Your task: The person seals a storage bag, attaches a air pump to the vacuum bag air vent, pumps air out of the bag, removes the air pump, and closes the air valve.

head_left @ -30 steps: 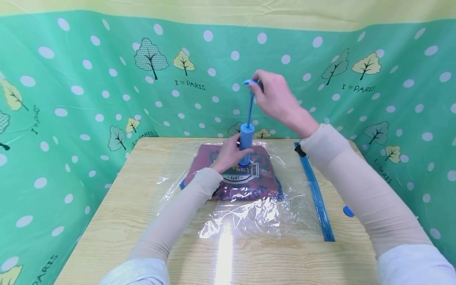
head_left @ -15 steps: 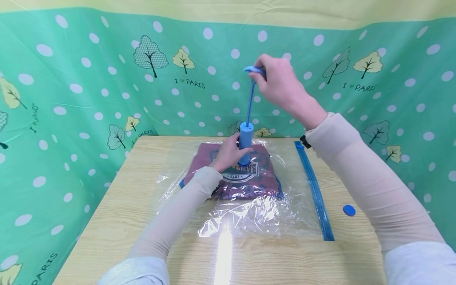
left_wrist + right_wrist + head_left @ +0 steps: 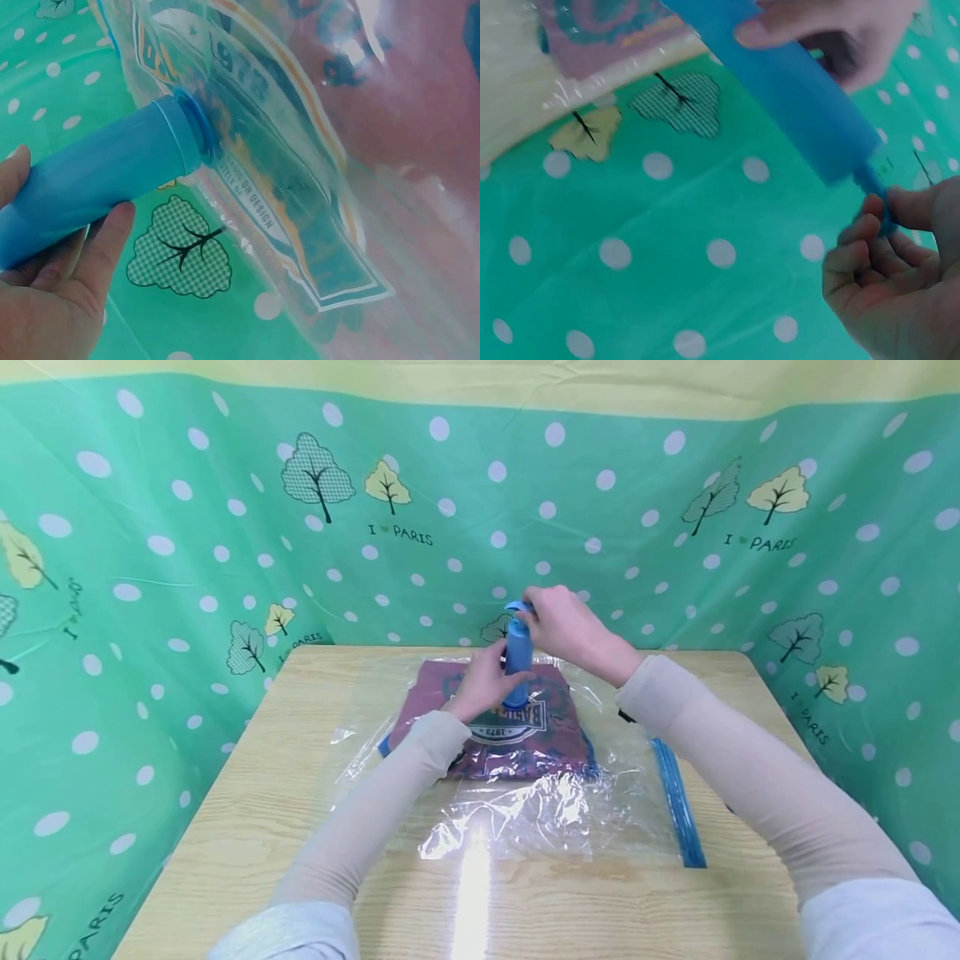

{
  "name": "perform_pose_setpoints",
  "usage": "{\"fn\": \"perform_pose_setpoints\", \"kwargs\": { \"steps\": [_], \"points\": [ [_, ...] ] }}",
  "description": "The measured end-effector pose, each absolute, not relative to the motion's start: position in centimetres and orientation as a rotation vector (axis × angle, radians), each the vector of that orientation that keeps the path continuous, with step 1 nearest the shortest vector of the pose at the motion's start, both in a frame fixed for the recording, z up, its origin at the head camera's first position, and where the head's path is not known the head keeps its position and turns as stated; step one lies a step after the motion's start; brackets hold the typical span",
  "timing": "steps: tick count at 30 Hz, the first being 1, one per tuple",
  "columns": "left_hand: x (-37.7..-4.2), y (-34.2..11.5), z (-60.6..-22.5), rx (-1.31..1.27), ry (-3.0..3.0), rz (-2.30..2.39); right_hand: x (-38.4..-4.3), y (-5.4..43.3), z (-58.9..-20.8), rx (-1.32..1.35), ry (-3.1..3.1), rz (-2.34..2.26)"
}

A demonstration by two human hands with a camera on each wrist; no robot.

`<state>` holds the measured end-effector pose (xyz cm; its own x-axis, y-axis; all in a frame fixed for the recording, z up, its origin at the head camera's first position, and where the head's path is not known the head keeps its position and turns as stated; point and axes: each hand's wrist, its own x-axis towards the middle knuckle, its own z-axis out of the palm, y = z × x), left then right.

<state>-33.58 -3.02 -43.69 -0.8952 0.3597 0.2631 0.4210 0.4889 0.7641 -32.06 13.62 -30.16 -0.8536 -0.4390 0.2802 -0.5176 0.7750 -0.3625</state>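
Handle (image 3: 517,607) is dropping, right grip (image 3: 564,625) apparently pinching it; below, left grip (image 3: 482,683) is clasping the pump (image 3: 518,652) around its middle.

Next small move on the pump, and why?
Probably draw the pump handle up with the right hand, left hand steadying the pump barrel: only a short stretch of rod shows, and the clear bag looks loose and wrinkled in front.

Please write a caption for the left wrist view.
A left hand holds a blue pump against a clear bag containing printed fabric.
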Motion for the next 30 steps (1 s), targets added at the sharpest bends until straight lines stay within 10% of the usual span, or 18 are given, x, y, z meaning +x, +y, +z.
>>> {"fn": "perform_pose_setpoints", "kwargs": {
  "steps": [16,30],
  "points": [
    [-33.3,-3.0,-43.6,-0.681,-2.674,-1.356,-30.3,13.7,-17.9,0.613,-2.566,0.688],
    [-33.8,-2.9,-43.9,-0.695,-2.674,-1.362,-31.5,13.6,-28.1,0.704,-2.729,0.714]
  ]
}}
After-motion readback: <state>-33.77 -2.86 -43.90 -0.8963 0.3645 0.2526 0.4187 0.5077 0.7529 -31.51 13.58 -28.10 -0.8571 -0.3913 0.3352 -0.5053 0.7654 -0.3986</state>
